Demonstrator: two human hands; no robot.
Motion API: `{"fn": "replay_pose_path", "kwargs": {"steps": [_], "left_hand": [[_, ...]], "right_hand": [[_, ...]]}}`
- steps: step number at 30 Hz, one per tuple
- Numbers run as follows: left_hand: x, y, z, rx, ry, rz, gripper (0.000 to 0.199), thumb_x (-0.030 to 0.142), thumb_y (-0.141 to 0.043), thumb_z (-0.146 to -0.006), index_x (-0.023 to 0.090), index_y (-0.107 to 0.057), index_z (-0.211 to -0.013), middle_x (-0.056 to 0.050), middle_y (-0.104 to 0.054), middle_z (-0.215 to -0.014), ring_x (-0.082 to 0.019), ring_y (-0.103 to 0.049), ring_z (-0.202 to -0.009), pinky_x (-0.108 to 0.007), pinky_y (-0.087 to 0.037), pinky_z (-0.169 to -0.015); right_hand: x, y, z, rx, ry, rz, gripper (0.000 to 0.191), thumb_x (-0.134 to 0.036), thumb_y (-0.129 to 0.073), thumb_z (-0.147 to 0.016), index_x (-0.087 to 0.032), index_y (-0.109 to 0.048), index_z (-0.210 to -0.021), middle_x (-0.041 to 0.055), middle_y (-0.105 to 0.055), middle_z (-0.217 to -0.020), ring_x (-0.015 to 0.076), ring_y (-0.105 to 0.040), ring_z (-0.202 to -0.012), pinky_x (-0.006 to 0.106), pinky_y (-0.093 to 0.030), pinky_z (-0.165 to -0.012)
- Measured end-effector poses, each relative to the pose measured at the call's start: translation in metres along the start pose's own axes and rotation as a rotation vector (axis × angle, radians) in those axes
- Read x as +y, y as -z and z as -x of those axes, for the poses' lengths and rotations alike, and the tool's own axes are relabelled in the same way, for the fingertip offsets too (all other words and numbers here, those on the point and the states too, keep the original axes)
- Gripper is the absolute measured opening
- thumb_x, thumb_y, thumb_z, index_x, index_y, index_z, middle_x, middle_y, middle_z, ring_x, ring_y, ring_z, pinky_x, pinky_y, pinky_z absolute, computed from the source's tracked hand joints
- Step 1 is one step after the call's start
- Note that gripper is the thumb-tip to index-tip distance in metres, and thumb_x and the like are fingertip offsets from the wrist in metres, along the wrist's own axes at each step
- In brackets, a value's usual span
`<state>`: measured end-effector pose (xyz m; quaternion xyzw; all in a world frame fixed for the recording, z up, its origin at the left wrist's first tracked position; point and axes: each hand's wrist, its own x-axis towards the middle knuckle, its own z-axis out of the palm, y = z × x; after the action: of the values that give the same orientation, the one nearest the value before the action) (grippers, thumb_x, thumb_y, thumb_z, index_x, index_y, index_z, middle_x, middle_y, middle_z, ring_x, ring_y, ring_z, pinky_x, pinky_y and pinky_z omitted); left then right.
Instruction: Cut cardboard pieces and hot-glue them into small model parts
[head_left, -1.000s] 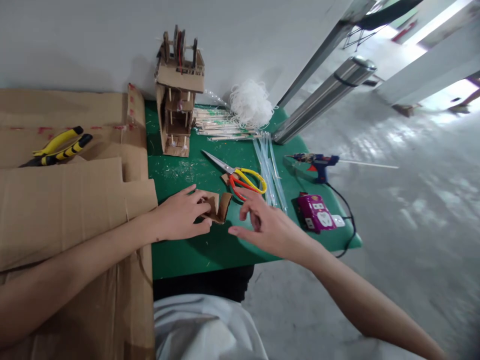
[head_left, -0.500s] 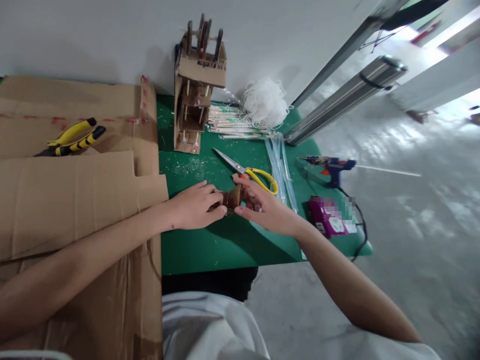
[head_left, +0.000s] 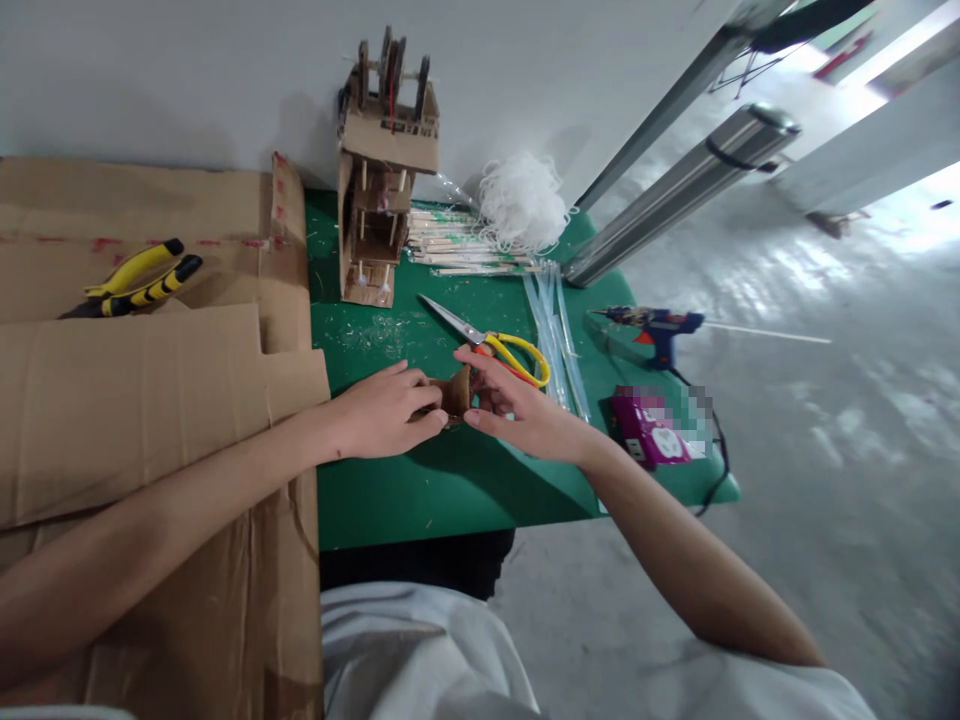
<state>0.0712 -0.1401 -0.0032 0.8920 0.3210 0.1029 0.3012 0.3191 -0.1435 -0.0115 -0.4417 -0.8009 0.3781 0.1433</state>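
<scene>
Cardboard piece (head_left: 458, 392), between fingers of left hand (head_left: 379, 412) and right hand (head_left: 529, 418).
Left fingers bent onto it, right thumb and forefinger spanning its upright end; likely light, stiffish, crushable, best gripped by edges.

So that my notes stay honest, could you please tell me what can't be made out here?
- Head view: small cardboard piece, partly covered by the left hand and right hand.
- Head view: scissors, orange handle partly behind the right hand.
- Head view: purple box, upper right side lost in pixelation.
</scene>
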Motion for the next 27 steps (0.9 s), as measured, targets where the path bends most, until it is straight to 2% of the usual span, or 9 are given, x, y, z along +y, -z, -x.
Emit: {"fn": "replay_pose_path", "kwargs": {"steps": [4, 9, 14, 16, 18, 20, 22, 24, 27], "left_hand": [[0.005, 0.002, 0.003, -0.006, 0.032, 0.009, 0.034, 0.038, -0.038, -0.102, 0.018, -0.065, -0.097, -0.007, -0.069, -0.108, -0.024, -0.060, -0.112, -0.045, -0.041, -0.110], [0.017, 0.001, 0.013, -0.078, 0.114, 0.048, 0.035, 0.042, -0.052, -0.095, 0.016, -0.067, -0.113, -0.012, -0.060, -0.131, -0.026, -0.059, -0.120, -0.042, -0.044, -0.109], [0.023, 0.000, 0.022, -0.088, 0.130, -0.078, 0.045, 0.051, -0.057, -0.091, 0.018, -0.069, -0.119, -0.013, -0.058, -0.136, -0.033, -0.052, -0.129, -0.051, -0.038, -0.113], [0.021, 0.000, 0.025, -0.093, 0.137, -0.151, 0.051, 0.058, -0.060, -0.088, 0.018, -0.069, -0.119, -0.014, -0.059, -0.134, -0.035, -0.053, -0.126, -0.053, -0.039, -0.111], [0.020, -0.001, 0.029, -0.108, 0.136, -0.228, 0.055, 0.059, -0.064, -0.086, 0.016, -0.068, -0.120, -0.016, -0.059, -0.133, -0.036, -0.052, -0.125, -0.054, -0.040, -0.109], [0.020, -0.004, 0.032, -0.122, 0.137, -0.293, 0.050, 0.053, -0.065, -0.087, 0.015, -0.067, -0.119, -0.017, -0.057, -0.135, -0.037, -0.051, -0.126, -0.053, -0.043, -0.106], [0.023, -0.008, 0.034, -0.131, 0.146, -0.325, 0.041, 0.044, -0.065, -0.089, 0.015, -0.068, -0.117, -0.018, -0.055, -0.136, -0.037, -0.049, -0.127, -0.050, -0.047, -0.101], [0.029, -0.012, 0.035, -0.122, 0.155, -0.339, 0.036, 0.040, -0.066, -0.089, 0.016, -0.069, -0.114, -0.018, -0.054, -0.136, -0.037, -0.048, -0.127, -0.048, -0.049, -0.097], [0.036, -0.018, 0.035, -0.108, 0.159, -0.354, 0.030, 0.035, -0.067, -0.089, 0.018, -0.068, -0.113, -0.017, -0.054, -0.132, -0.034, -0.054, -0.118, -0.047, -0.049, -0.093]], "right_hand": [[0.000, 0.002, 0.002, -0.061, -0.035, -0.093, 0.069, -0.045, -0.055, -0.095, -0.042, -0.025, -0.158, 0.0040, -0.066, -0.104, 0.0215, -0.062, -0.071, 0.039, -0.057, -0.059], [-0.004, 0.006, 0.004, -0.112, -0.034, -0.082, 0.071, -0.039, -0.054, -0.095, -0.036, -0.024, -0.160, 0.0063, -0.067, -0.112, 0.0228, -0.064, -0.079, 0.040, -0.058, -0.066], [-0.019, -0.001, 0.001, -0.003, -0.032, 0.025, 0.056, -0.040, -0.046, -0.099, -0.028, -0.039, -0.154, 0.0099, -0.059, -0.138, 0.0206, -0.065, -0.087, 0.039, -0.056, -0.077], [-0.026, -0.004, -0.001, 0.044, -0.090, 0.061, 0.057, -0.039, -0.048, -0.099, -0.029, -0.037, -0.154, 0.0098, -0.062, -0.133, 0.0198, -0.066, -0.082, 0.037, -0.055, -0.075], [-0.033, -0.005, -0.004, 0.059, -0.165, 0.114, 0.060, -0.038, -0.053, -0.096, -0.026, -0.038, -0.152, 0.0092, -0.069, -0.116, 0.0204, -0.065, -0.079, 0.035, -0.052, -0.071], [-0.038, -0.003, -0.007, 0.017, -0.224, 0.209, 0.046, -0.039, -0.055, -0.094, -0.021, -0.053, -0.136, 0.0069, -0.070, -0.095, 0.0210, -0.064, -0.076, 0.032, -0.047, -0.066], [-0.042, 0.000, -0.010, -0.055, -0.253, 0.318, 0.024, -0.039, -0.054, -0.094, -0.020, -0.062, -0.107, 0.0048, -0.067, -0.081, 0.0196, -0.060, -0.070, 0.029, -0.039, -0.060], [-0.045, 0.003, -0.012, -0.106, -0.262, 0.395, 0.021, -0.038, -0.051, -0.095, -0.021, -0.058, -0.086, 0.0034, -0.064, -0.075, 0.0169, -0.055, -0.065, 0.028, -0.033, -0.057], [-0.048, 0.009, -0.014, -0.150, -0.240, 0.444, 0.024, -0.033, -0.050, -0.096, -0.021, -0.050, -0.076, 0.0022, -0.061, -0.073, 0.0140, -0.050, -0.062, 0.028, -0.029, -0.057]]}}
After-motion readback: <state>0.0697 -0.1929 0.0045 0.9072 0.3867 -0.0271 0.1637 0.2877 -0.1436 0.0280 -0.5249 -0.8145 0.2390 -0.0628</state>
